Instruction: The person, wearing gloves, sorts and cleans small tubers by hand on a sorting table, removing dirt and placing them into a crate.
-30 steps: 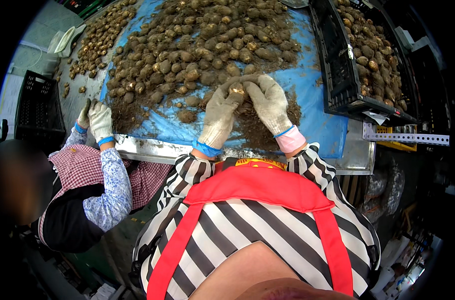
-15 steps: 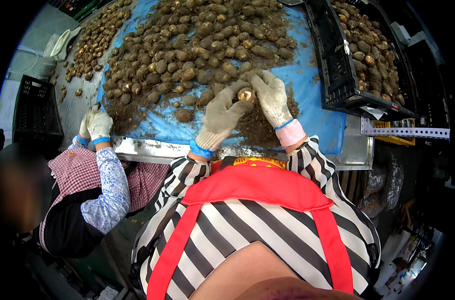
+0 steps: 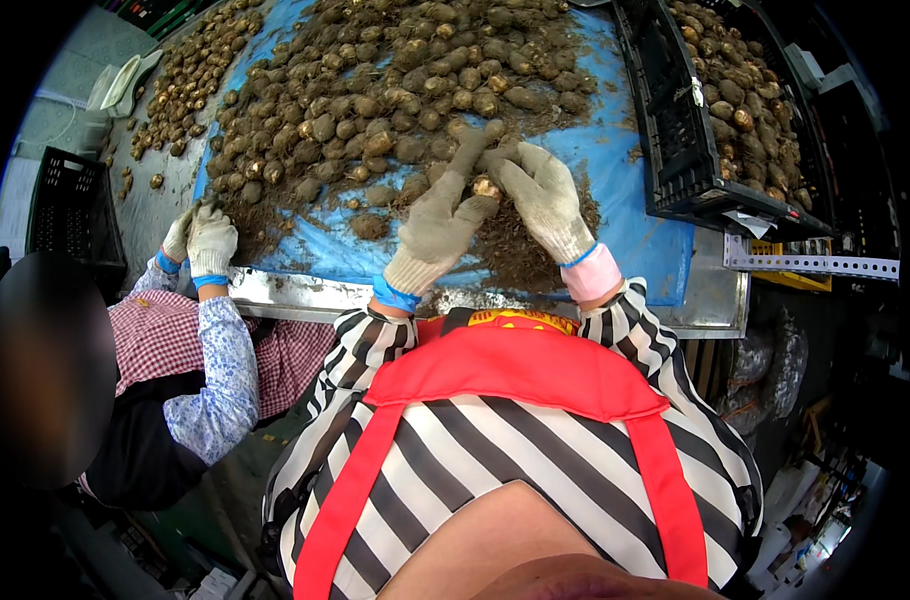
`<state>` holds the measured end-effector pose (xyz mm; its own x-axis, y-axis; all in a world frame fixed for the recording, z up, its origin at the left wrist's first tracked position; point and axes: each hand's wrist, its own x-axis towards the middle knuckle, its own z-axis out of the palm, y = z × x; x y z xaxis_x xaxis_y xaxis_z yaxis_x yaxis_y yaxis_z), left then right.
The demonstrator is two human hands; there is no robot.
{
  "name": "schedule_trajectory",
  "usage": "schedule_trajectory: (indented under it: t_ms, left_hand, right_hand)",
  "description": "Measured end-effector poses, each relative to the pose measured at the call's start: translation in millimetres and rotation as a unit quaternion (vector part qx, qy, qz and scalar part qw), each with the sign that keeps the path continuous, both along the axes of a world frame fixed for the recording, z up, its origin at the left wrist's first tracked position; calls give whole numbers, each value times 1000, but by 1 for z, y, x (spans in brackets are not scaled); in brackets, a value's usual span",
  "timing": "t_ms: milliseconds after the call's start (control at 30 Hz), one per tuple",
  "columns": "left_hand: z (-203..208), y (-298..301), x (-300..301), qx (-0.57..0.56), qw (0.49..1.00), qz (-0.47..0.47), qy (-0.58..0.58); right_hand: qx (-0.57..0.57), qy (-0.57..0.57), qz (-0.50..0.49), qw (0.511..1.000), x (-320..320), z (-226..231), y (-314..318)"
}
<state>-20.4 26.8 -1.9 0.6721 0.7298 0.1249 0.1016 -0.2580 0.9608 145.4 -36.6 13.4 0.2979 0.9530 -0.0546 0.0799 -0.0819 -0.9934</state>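
Observation:
Between my gloved hands is one small taro (image 3: 486,188), a round brown root with a pale end. My left hand (image 3: 437,232) grips it from the left, thumb against its near side and forefinger stretched out beyond it. My right hand (image 3: 549,204) closes on it from the right, its fingertips bent in and partly hiding it. Both gloves are whitish and soiled at the fingers. Just past my hands lies a big heap of hairy, earthy taros (image 3: 375,110). Loose dirt and root fibres (image 3: 520,245) are piled beneath my hands.
Blue sheeting (image 3: 640,240) covers much of the metal table (image 3: 710,290). A black crate (image 3: 675,110) of taros stands at the right. Cleaner taros (image 3: 190,85) lie at the far left, near another black crate (image 3: 70,205). A co-worker's gloved hands (image 3: 207,240) work at the left.
My left forefinger has straightened away from me, and the taro has turned so less of its pale end shows. The co-worker's hands have shifted slightly.

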Motion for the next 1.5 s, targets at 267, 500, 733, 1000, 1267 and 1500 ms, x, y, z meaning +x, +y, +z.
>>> schedule_trajectory:
  t_ms: [267, 500, 733, 1000, 1267, 1500]
  left_hand:
    - [-22, 18, -8, -32, 998, -27, -51]
    - [-1, 6, -3, -245, 954, 2, -171]
    - [-8, -3, 14, -353, 906, 20, -233]
    - [3, 0, 6, -217, 954, -18, -209]
    - [-32, 10, 1, -149, 970, -39, -190]
    - [9, -18, -15, 5, 998, -15, 61]
  right_hand:
    - [7, -28, -7, 1000, 30, -50, 19]
    - [21, 3, -6, 1000, 7, 9, 3]
    - [164, -196, -86, 963, 4, -31, 11]
    - [11, -145, -56, 988, 35, -29, 9]
    - [51, -2, 50, 997, -8, -31, 15]
    - [-7, 35, -2, 999, -15, -37, 7]
